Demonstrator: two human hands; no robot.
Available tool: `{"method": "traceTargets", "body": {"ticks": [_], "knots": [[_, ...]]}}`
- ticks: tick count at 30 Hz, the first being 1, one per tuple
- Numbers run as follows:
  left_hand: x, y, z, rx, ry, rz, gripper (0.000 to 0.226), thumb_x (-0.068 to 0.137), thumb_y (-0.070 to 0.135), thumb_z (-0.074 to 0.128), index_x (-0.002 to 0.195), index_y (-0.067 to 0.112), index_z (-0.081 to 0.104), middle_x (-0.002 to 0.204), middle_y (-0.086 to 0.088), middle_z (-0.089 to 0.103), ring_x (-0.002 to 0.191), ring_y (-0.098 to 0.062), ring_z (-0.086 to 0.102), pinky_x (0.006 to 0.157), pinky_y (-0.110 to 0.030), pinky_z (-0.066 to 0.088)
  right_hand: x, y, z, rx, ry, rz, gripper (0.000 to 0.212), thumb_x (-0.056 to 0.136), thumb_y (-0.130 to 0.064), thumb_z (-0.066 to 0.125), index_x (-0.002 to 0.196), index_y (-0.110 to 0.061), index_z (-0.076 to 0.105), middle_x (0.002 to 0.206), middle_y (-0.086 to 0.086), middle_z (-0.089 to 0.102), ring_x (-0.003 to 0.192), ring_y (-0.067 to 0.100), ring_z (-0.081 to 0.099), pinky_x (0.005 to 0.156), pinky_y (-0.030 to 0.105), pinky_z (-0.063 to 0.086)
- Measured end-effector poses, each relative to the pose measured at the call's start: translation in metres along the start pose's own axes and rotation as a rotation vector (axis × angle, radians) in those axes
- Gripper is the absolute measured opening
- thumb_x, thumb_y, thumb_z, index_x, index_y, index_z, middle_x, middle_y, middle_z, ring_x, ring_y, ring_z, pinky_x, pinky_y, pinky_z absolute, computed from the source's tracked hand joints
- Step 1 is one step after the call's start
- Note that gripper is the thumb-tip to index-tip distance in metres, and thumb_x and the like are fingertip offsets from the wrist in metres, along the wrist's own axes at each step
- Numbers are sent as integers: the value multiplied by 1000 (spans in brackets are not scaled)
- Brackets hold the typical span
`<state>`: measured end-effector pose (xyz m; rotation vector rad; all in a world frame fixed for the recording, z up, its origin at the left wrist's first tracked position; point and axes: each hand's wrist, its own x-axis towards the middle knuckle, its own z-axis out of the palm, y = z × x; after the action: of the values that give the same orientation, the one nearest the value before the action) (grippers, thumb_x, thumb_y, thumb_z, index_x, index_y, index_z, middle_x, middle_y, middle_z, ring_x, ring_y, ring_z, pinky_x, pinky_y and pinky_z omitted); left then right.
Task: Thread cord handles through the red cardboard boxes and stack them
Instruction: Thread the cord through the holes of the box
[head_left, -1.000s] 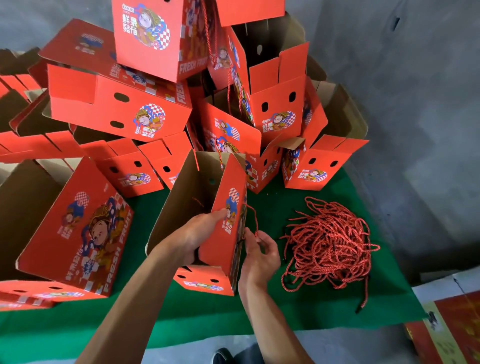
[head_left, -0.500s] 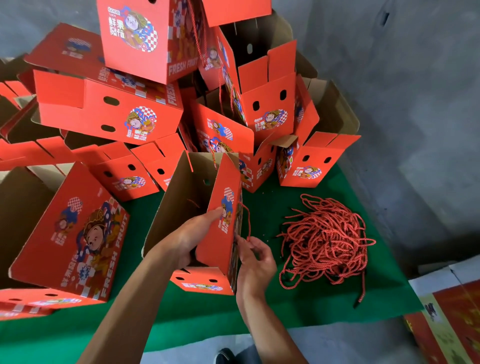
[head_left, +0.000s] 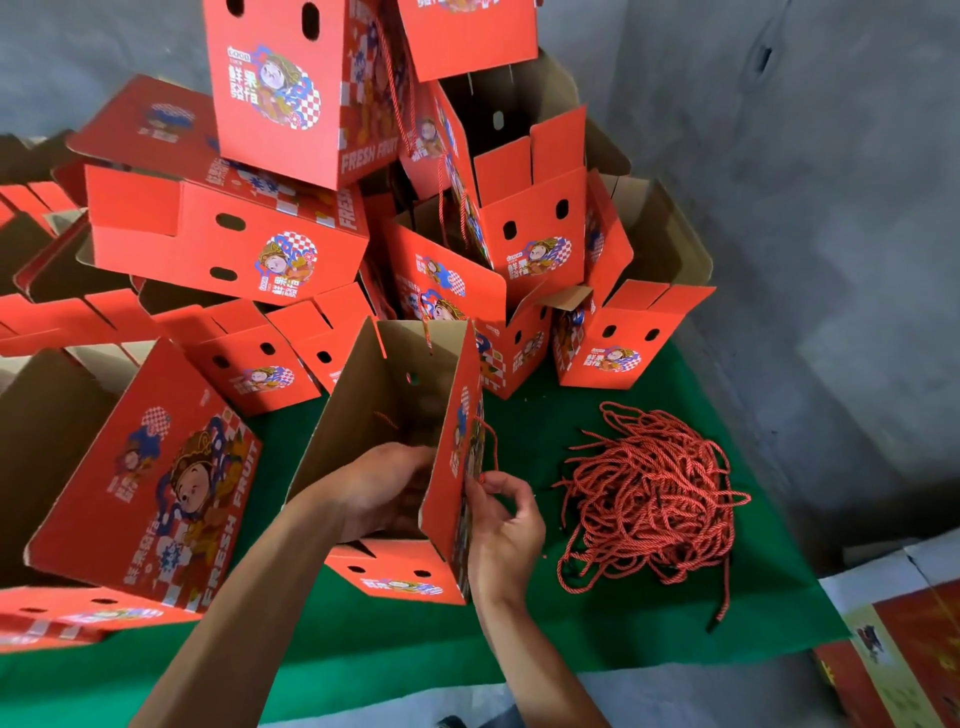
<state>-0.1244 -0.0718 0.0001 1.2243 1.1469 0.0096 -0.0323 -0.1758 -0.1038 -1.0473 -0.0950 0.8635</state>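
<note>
Grey concrete wall (head_left: 831, 218) behind, green cloth (head_left: 597, 613) spread over the work surface. Stacked high at the back, a pile of red boxes (head_left: 291, 249), printed with a cartoon figure and "FRESH FRUIT", several open with flaps up, some with cords hanging from them. Front and centre, one open box (head_left: 447, 509) standing on the cloth, brown inside facing up, holes showing in its walls. Left hand (head_left: 384, 493) reaching down inside that box, fingers bent against the inner face of its right wall; cannot tell whether anything is held there. Right hand (head_left: 506, 525) just outside the same wall, thumb and forefinger pinching a red cord (head_left: 491, 441) that rises in a loop to the wall's outer face. Near the right hand, a tangled heap of cords (head_left: 654, 499) lying on the cloth. At left, another box (head_left: 156, 483) tipped on its side. Bottom right corner, flat printed cardboard (head_left: 893, 660).
</note>
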Motion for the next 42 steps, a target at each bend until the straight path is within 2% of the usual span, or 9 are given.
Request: {"method": "traceTargets", "body": {"ticks": [4,8,15,23,26,29,37,40,42], "knots": [[7,12,8,294,-22,27,23,102,23,61,110,5,73,107,-21,76,102,-36,72,83,-39,56,1,0,-4,-75,-43,-64,18,93,-19,78,104,-14,64,96,19,77,85,45,75,67,48,65],[16,21,18,592,-4,32,30,100,26,66,123,8,65,117,-18,72,107,-38,71,92,-52,60,1,9,-7,-240,-25,-194,12,100,-20,69,112,-22,70,103,13,76,91,40,75,76,58,63],[26,16,20,650,20,-19,30,102,29,61,117,4,69,110,-19,74,88,-29,73,75,-34,61,-3,4,-5,-703,-111,-442,34,108,-17,50,140,-13,61,124,1,72,115,14,68,101,41,54],[19,13,22,421,46,-88,24,101,7,58,119,-4,69,114,-22,73,104,-32,74,93,-44,61,-16,-6,-35,-703,-654,-343,65,99,-40,53,160,-34,30,163,-15,36,150,7,36,118,20,33],[20,12,22,386,151,-74,35,107,15,46,132,-3,62,102,-13,71,102,-29,72,79,-32,63,-12,-6,-37,-788,-681,-388,87,87,-45,77,160,-34,30,160,-17,39,147,7,41,115,17,36],[11,13,14,726,70,100,39,109,24,44,139,3,58,135,-14,64,130,-27,58,105,-31,44,-8,-5,-36,-762,-643,-436,81,88,-47,80,156,-28,40,156,-17,45,143,6,46,112,16,41],[6,24,10,892,116,129,48,110,29,27,157,18,32,144,-21,53,132,-38,53,109,-41,42,21,6,-48,-911,-303,-726,11,98,-28,72,102,-20,66,99,-14,64,87,-1,64,71,21,55],[-11,26,3,886,97,213,74,87,82,29,120,27,64,114,0,70,105,-21,67,93,-35,47,37,-2,-44,-977,-157,-711,17,97,-31,74,85,-25,64,75,-17,61,68,2,58,58,17,42],[-10,24,3,989,139,268,41,97,64,45,93,28,64,92,9,65,92,-21,68,83,-36,53,40,-4,-43,-1027,-203,-807,14,98,-29,73,88,-21,68,78,-14,65,69,1,60,59,20,47]]}}
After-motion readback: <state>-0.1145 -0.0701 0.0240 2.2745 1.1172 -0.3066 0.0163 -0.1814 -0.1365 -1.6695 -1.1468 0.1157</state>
